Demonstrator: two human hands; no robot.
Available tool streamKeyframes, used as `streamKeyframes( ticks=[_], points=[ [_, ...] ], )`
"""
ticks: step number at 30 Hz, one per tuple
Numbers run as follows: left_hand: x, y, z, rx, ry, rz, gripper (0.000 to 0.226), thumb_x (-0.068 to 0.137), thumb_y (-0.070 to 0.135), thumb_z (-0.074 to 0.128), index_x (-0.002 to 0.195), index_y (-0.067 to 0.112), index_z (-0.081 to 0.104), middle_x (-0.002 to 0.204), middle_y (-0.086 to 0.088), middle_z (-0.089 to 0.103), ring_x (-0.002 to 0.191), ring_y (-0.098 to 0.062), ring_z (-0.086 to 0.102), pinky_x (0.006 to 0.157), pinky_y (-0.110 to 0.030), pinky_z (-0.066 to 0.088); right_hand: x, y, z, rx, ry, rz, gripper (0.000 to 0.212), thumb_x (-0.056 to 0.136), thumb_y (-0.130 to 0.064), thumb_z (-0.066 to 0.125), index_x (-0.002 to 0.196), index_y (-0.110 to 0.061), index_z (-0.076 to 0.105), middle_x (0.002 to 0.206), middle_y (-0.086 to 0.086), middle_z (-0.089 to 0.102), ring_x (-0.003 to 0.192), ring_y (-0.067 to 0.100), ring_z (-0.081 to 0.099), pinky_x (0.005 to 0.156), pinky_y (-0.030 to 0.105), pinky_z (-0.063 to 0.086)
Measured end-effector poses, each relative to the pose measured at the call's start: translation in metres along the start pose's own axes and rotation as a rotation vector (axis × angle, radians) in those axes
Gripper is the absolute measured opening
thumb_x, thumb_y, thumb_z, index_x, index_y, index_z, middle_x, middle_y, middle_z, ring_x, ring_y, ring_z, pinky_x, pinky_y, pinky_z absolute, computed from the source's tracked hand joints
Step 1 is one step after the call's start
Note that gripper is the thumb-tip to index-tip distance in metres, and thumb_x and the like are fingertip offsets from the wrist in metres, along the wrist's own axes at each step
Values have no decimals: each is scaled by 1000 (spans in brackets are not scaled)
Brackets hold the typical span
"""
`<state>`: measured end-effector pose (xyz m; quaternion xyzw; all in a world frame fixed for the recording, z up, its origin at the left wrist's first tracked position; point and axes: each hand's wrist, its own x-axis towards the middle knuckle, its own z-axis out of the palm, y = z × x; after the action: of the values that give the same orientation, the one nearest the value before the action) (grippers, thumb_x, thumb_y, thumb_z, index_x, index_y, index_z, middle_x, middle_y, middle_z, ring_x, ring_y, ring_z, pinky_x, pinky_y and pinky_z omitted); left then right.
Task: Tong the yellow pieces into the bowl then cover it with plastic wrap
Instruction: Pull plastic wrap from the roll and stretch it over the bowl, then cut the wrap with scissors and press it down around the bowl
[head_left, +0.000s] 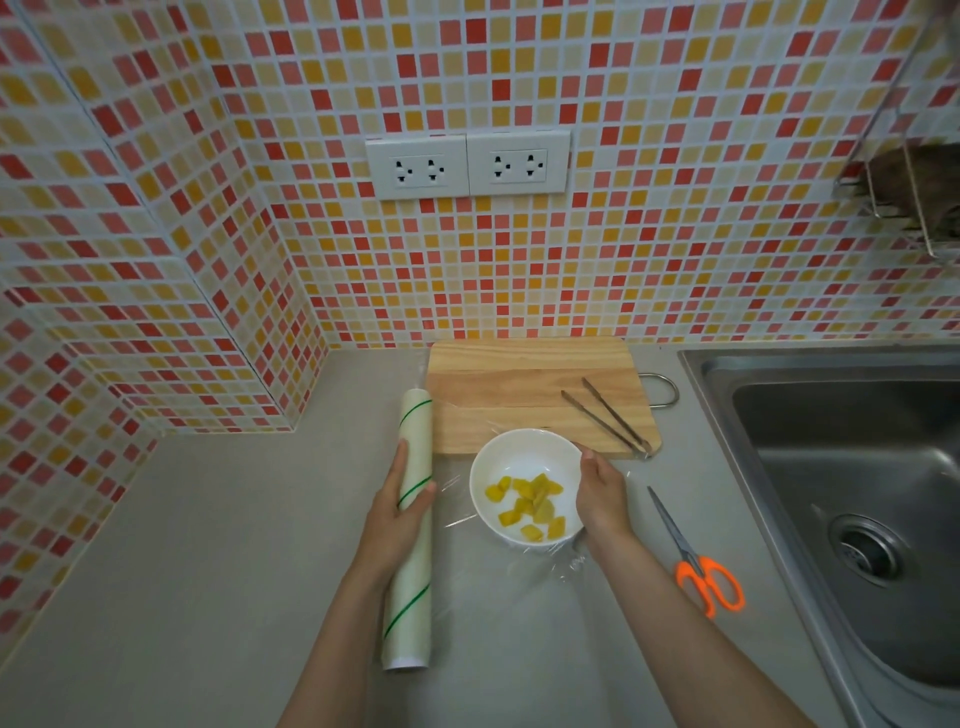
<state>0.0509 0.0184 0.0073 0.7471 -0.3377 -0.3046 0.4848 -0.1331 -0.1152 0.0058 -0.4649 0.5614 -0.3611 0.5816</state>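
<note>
Most of what we see is tiled wall (208, 234), with a grey counter (208, 545) below it. Taking the white bowl (524, 452) as our landmark: the steel sink (841, 441) lies well to its right, cut off by the right and lower edges. A wooden cutting board (519, 384) sits just behind the bowl, its near edge partly hidden by the rim. The roll of plastic wrap (415, 441) lies left of the bowl, and our left hand (397, 514) is wrapped around its middle, covering that part. A clear sheet of film (457, 499) stretches from the roll over the bowl and past its right side; its edges are hard to trace, showing only as glints and wrinkles. Our right hand (602, 493) rests at the bowl's right rim, fingers curled down on the film; we cannot tell whether it pinches the film or only presses it. Orange-handled scissors (696, 556) lie to the right of the bowl. Metal tongs (605, 415) lie on the board behind and right of the bowl. Yellow pieces (524, 501) sit inside the bowl under the film.
</note>
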Motion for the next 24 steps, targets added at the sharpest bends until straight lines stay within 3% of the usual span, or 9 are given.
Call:
streamKeyframes(
  ticks=[4,6,8,10,12,15,21,24],
  points=[
    [5,-2,1,-85,-20,-26,51,99,19,35,145,35,20,145,24,21,132,5,20,106,-17,14,-3,-3,-3,-44,-39,-10,35,97,-27,35,121,-20,59,125,7,62,114,23,56,102,43,45],
    [6,-3,0,-85,-39,-11,55,97,8,28,146,30,18,147,21,19,133,4,17,108,-17,12,-7,-9,-11,-143,-53,-139,38,96,-28,43,130,-15,53,135,6,55,124,21,49,108,41,39],
    [6,-6,0,-83,-49,-7,58,95,4,26,147,29,18,147,21,18,134,4,17,109,-18,11,-13,-14,-31,-335,18,-339,39,93,-24,52,128,-10,54,134,9,54,125,24,48,107,41,39],
    [7,-8,1,-78,-49,1,59,94,2,26,147,28,17,146,21,18,134,3,17,110,-19,11,-19,-13,-60,-662,171,-486,34,89,-15,56,122,-6,59,121,16,59,113,33,55,94,41,45],
    [9,-10,1,-70,-49,12,60,94,1,27,147,27,17,146,20,17,134,2,17,111,-20,11,-29,-10,-92,-977,250,-417,31,89,-13,55,118,-6,60,108,16,58,97,34,58,81,39,46],
    [10,-11,2,-67,-42,21,59,95,1,27,147,26,17,146,19,18,134,2,17,110,-19,11,-47,6,-125,-1240,132,-167,27,90,-15,48,114,-8,58,109,15,54,102,33,56,79,35,46],
    [7,-10,1,-112,-28,-5,59,94,4,27,147,28,17,148,18,19,132,2,18,108,-19,12,-62,14,-131,-1354,27,-78,22,91,-16,44,110,-11,54,106,12,59,100,30,59,73,32,46],
    [6,-11,0,-125,-29,-24,57,96,6,27,147,28,17,153,13,17,133,1,18,109,-20,11,-67,1,-130,-1332,-63,-13,6,87,-17,47,87,-13,50,96,12,65,88,29,63,63,28,42]
  ],
)
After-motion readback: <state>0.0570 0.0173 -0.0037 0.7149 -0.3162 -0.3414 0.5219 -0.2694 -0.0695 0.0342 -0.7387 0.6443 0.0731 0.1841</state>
